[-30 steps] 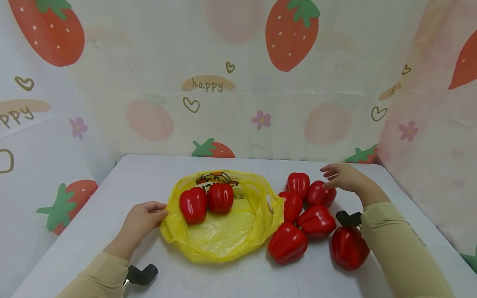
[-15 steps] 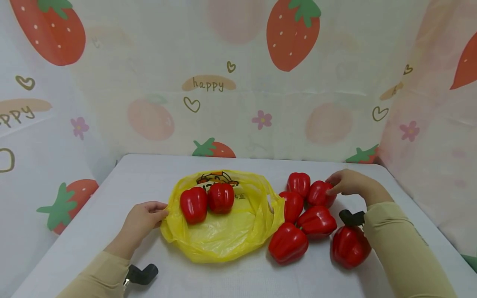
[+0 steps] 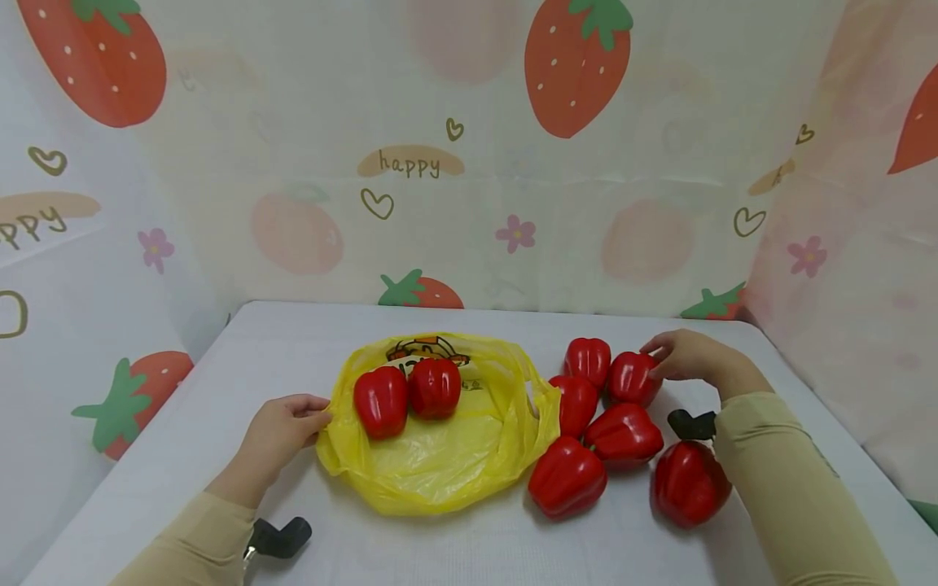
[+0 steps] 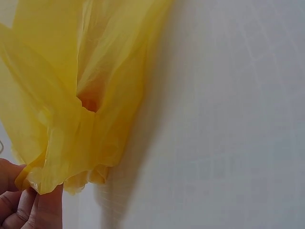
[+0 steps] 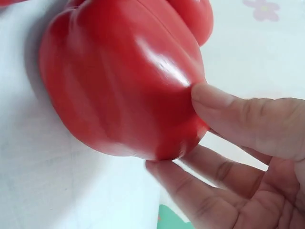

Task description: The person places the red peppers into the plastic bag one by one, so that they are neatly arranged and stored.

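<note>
My left hand (image 3: pixel 282 427) pinches the left edge of a yellow plastic bag (image 3: pixel 454 464), with thumb and fingers on the thin film (image 4: pixel 52 157) in the left wrist view. The bag lies spread with its mouth wide, and two red bell peppers (image 3: pixel 381 403) sit inside. At the right, my right hand (image 3: pixel 692 358) grips the end of a shiny red bell pepper (image 3: pixel 632 381). Up close in the right wrist view, the thumb (image 5: pixel 233 109) presses on one side of this pepper and fingertips touch its underside.
Several more red bell peppers (image 3: pixel 567 478) cluster against the bag's right side. Another bell pepper (image 3: pixel 689 484) lies by the right sleeve, partly covered by it. A black device (image 3: pixel 282 537) shows at the left wrist. Strawberry-print cloth (image 3: pixel 469 203) walls the white table (image 3: pixel 440 553) behind and at both sides.
My right hand has come down onto the far-right pepper of the cluster, which has shifted very slightly. The left hand and the bag have stayed in place.
</note>
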Demonstrator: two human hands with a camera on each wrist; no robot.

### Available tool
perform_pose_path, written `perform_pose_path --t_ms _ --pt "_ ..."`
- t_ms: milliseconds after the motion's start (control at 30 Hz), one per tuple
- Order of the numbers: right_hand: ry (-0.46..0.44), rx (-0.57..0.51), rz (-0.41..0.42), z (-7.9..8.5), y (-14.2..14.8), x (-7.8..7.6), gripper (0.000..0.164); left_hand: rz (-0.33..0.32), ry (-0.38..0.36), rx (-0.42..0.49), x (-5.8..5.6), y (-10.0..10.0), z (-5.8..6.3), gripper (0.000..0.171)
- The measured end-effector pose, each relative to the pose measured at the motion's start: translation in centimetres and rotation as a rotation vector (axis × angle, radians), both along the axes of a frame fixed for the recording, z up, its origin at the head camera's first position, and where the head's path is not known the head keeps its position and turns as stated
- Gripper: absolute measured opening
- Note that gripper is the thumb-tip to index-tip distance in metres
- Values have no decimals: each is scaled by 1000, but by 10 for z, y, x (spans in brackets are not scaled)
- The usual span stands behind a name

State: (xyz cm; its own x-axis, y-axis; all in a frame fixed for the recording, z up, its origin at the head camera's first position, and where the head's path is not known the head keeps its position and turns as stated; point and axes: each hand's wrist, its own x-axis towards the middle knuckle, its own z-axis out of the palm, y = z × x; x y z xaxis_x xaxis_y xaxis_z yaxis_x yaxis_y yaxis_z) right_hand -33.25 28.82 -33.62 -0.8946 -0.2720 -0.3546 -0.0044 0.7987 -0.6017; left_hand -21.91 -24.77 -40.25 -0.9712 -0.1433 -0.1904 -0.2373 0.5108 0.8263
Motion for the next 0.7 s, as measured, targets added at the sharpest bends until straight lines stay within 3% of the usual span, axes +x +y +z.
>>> perform_pose_path --t_ms 200,433,700 --pt "12 8 -6 1 1 -1 49 -1 9 7 0 1 -2 33" --pt "44 44 52 5 2 2 47 1 16 15 -1 1 -3 34" --pt "54 23 63 0 7 1 49 3 11 11 0 2 -2 34"
